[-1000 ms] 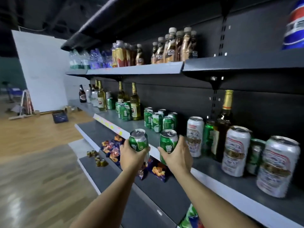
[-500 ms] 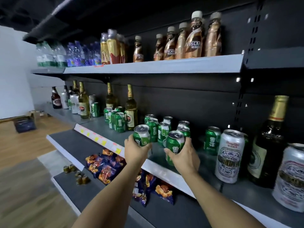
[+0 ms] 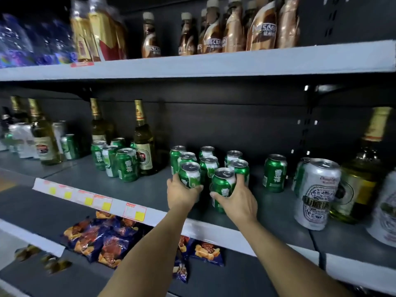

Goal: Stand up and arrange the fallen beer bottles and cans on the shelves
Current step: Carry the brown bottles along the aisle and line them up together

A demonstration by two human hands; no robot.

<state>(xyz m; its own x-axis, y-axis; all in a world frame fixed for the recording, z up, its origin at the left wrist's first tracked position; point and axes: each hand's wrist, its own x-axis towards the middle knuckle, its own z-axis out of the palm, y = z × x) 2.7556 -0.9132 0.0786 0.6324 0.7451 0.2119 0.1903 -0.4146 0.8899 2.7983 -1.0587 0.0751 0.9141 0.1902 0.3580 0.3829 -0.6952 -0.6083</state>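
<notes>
On the middle shelf (image 3: 150, 189), the left hand (image 3: 182, 195) curls its fingers round an upright green can (image 3: 190, 175), thumb at the can's left side and fingertips wrapping its right. Just right of it the right hand (image 3: 236, 201) grips a second green can (image 3: 222, 186), thumb across the front and fingers (image 3: 241, 179) spread round the far side. Both cans stand at the front of a cluster of green cans (image 3: 209, 161) just behind the fingertips; right of the right hand's fingers stand a lone green can (image 3: 274, 173) and a white can (image 3: 317, 196).

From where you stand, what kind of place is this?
Most likely a shop aisle or a mock-up of one: tiered grey shelves with price tags on the edge, rows of green beer cans, and snack packets below.
</notes>
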